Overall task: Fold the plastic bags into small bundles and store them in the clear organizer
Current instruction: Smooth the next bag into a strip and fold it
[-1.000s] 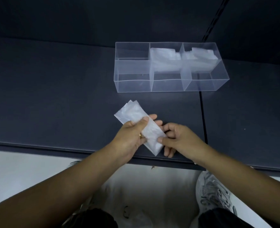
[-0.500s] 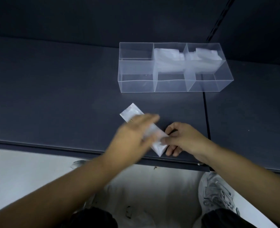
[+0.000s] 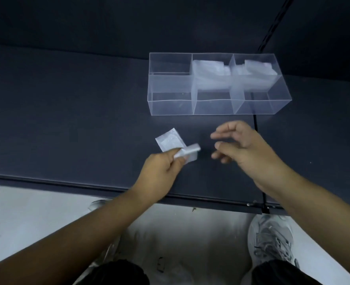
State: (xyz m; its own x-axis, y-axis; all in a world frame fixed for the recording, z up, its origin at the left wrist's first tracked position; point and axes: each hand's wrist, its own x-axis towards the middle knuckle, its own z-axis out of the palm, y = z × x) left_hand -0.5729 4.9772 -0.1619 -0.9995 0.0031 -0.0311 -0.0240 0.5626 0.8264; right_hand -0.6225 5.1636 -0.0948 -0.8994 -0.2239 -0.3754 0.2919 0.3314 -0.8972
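Risks from here, my read:
- Only the left hand (image 3: 159,171) has the plastic bag (image 3: 171,141). Its grip is pinched on the near, turned-over end, thumb on top. The right hand (image 3: 242,145) hovers just beside it with its grip apart, fingers loosely curled, nothing in it. With one pinch point, thin film is likely to spring back and the last fold may open.
- The far end of the strip is free. I can't tell whether it lies on the counter (image 3: 67,120) or is slightly lifted. If it's lifted further, the layers could fan out.
- The film is slick, so a light pinch could slip. If the fold goes skewed, the bundle comes out lopsided and may pop open once dropped in.
- The bag is close to the counter's front edge, so a fumble could send it to the floor.
- The clear organizer (image 3: 170,108) looks light; a hard push into it may shove it toward the back edge.

Look of the bag: translucent white, flattened to a narrow strip and angled away to the left. The near end is folded across, giving an L shape. It's about midway along the front edge, in front of the organizer.

Finished bundles (image 3: 209,73) sit in the organizer's middle and right compartments.
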